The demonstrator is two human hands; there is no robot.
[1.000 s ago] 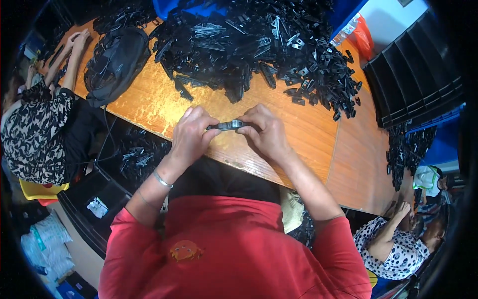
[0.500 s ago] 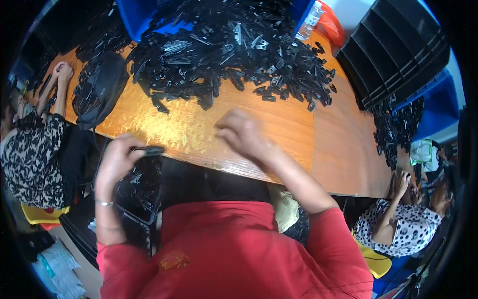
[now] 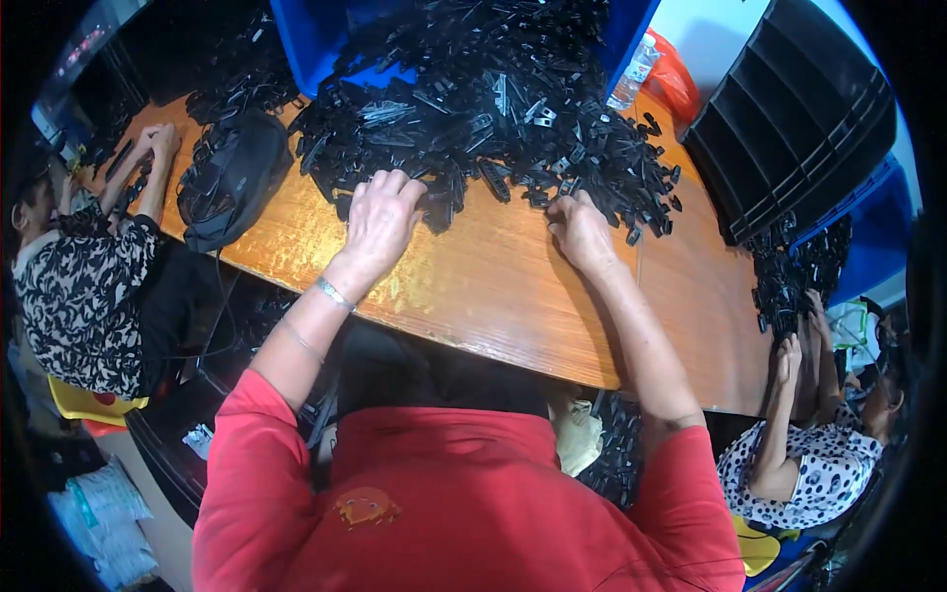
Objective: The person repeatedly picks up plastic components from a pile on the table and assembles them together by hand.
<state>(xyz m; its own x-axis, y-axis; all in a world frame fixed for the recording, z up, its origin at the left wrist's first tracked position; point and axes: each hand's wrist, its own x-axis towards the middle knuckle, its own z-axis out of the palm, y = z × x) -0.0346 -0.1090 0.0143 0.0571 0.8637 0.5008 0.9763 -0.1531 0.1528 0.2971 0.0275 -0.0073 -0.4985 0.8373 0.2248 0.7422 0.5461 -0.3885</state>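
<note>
A large heap of black plastic parts point(image 3: 434, 89) covers the far side of the wooden table point(image 3: 493, 286). My left hand point(image 3: 383, 217) rests at its near edge, fingers curled down against the longer parts; the fingertips are hidden, so what they grip does not show. Farther right, my right hand point(image 3: 584, 229) has its fingers drawn together at the heap's edge on a small black plastic part point(image 3: 569, 185), partly covered by them. A bracelet circles my left wrist.
Blue bins point(image 3: 631, 44) flank the heap. A black bag point(image 3: 237, 178) lies at left, stacked black trays point(image 3: 789, 118) stand at right, with a water bottle point(image 3: 631, 74) behind. Co-workers point(image 3: 84, 276) sit on both sides. Black parts lie below the table edge.
My left hand has moved up and right from the table's front edge to the heap; the dark part it held no longer shows. My right hand has moved right to the heap's edge.
</note>
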